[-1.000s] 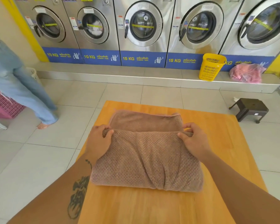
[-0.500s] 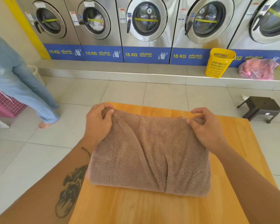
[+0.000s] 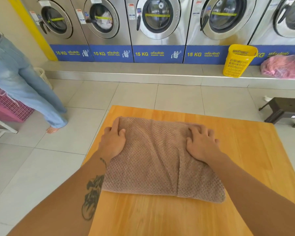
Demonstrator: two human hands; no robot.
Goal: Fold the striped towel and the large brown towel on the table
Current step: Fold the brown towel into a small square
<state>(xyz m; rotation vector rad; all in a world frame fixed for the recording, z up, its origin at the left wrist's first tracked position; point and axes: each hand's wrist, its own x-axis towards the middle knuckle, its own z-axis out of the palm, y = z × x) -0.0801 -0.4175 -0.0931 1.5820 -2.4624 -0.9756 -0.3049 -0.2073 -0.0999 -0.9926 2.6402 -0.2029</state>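
The brown towel is matt, waffle-textured plush cloth lying on a smooth, lightly glossy wooden surface. Behind, the washers are brushed shiny metal, the yellow basket perforated plastic, the floor glossy tile.

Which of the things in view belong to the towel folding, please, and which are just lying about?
Job: folded brown waffle-weave towel; orange wooden table; left hand and right hand, both pressing on the towel.
Lying about: yellow plastic basket; pink bag of laundry; dark low stool; pink plastic crate; steel washing machines.
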